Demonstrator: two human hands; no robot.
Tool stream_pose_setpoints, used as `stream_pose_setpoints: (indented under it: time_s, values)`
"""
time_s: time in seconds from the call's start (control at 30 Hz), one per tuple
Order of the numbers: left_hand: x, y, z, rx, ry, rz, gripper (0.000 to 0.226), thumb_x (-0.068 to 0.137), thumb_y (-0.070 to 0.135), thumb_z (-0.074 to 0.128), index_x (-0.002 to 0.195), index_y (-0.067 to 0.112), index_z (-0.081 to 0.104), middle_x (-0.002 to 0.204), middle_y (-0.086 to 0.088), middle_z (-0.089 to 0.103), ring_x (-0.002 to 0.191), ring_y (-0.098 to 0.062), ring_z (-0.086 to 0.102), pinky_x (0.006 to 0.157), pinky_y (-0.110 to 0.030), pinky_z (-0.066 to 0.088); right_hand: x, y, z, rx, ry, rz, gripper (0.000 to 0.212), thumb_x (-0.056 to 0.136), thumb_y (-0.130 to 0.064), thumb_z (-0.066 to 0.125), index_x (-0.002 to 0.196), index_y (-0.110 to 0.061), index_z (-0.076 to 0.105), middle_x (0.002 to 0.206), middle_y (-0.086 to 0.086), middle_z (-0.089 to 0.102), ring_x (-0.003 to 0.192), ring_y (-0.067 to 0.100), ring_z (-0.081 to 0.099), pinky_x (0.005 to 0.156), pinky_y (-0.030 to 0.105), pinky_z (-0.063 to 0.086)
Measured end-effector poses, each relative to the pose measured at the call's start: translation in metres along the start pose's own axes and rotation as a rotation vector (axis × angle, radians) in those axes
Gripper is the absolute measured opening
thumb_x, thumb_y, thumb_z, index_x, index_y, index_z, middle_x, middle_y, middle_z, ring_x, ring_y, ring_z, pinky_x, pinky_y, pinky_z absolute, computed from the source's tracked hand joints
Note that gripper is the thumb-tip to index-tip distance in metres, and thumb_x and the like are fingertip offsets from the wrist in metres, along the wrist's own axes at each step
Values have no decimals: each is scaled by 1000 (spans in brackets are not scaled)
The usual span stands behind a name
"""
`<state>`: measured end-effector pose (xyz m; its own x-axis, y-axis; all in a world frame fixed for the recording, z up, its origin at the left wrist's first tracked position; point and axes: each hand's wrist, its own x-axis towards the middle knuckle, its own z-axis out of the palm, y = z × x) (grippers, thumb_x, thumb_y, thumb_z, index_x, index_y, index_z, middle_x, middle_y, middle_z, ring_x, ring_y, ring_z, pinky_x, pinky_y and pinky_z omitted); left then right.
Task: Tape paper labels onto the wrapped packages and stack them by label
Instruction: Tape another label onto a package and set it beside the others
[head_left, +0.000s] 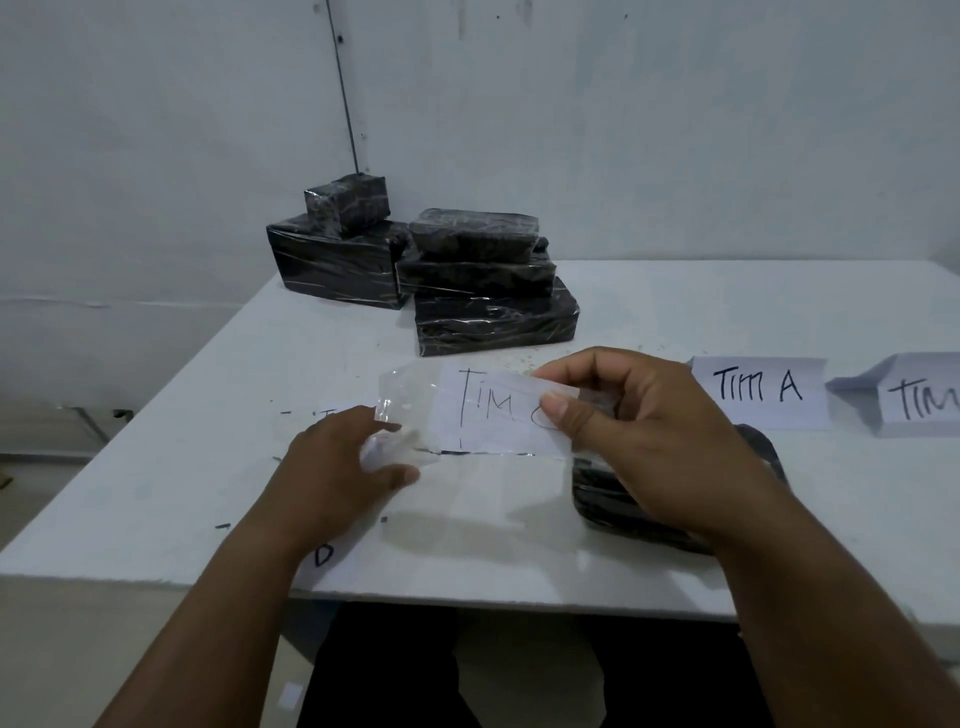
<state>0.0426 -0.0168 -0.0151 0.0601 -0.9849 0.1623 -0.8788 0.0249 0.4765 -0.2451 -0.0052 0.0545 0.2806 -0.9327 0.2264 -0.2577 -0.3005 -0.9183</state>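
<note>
Both forearms are bare right up to the bottom of the view, with no sleeves, watch or rings showing on the left hand (345, 462) or the right hand (644, 436). Fingernails are short and plain. Below the hands, the lap wears dark, nearly black trousers (519, 670).

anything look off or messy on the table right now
A little. The top package on the left stack sits tilted and off-centre on the big one. Small specks litter the table near the front package. The far-right label lies folded, not flat.
</note>
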Motion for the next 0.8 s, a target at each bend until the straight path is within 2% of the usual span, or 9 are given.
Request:
stream_pose_setpoints:
  time_s: [0.1,0.2,0.27,0.33,0.4,0.5,0.6,0.7,0.8]
  values:
    - [-5,0,-3,-41,-20,-10,54,77,50,80,125,33,62,111,18,55,104,-13,52,93,-36,45,2,-2,4,63,17,-4,22,84,-41,74,105,-34,76,96,1,79,91,31,74,89,56,59]
    - [-9,7,-18,-443,-81,48,60,67,41,65,126,32,62,119,7,69,112,-25,64,90,-40,51,5,-2,5,36,50,-18,28,78,-49,76,105,-40,75,94,0,77,89,25,73,89,53,59]
    - [-8,18,-30,-748,-150,175,55,69,34,58,123,27,69,116,-2,75,108,-23,69,87,-38,53,8,-1,3,18,68,-15,27,79,-49,79,105,-41,75,90,1,77,85,23,73,87,51,60]
    - [-7,29,-38,-930,-173,198,46,77,36,54,114,18,75,109,-9,76,103,-23,69,87,-40,47,11,-2,2,5,88,-13,24,82,-44,83,104,-40,75,88,0,76,82,19,72,83,47,62]
    - [-3,36,-44,-955,-169,189,54,82,46,51,108,4,72,105,-20,74,101,-33,69,85,-47,41,16,-4,2,-14,116,-29,22,81,-40,85,100,-37,75,81,-7,75,71,11,68,71,33,59]
    - [0,49,-51,-989,-158,135,55,84,57,48,108,16,76,108,-17,74,92,-31,70,77,-43,45,22,-6,2,-76,166,-73,21,80,-35,88,95,-33,74,66,-14,66,54,-1,55,56,9,43]
    - [4,61,-55,-930,-28,60,43,84,59,64,97,21,79,96,-10,77,78,-19,71,76,-41,51,28,-8,2,-107,197,-77,22,79,-37,88,94,-34,73,63,-20,63,56,-2,55,57,9,44]
    - [10,69,-54,-895,134,-12,19,90,40,71,86,23,79,85,-4,78,70,-13,71,74,-36,56,34,-8,1,-73,221,-51,24,77,-42,88,94,-35,73,67,-19,67,57,0,55,57,15,47]
    - [18,73,-54,-906,210,-58,15,86,39,72,84,26,79,78,-1,77,65,-6,67,69,-28,57,40,-7,1,9,243,-14,20,79,-38,88,94,-34,75,79,-11,75,68,8,68,69,30,61]
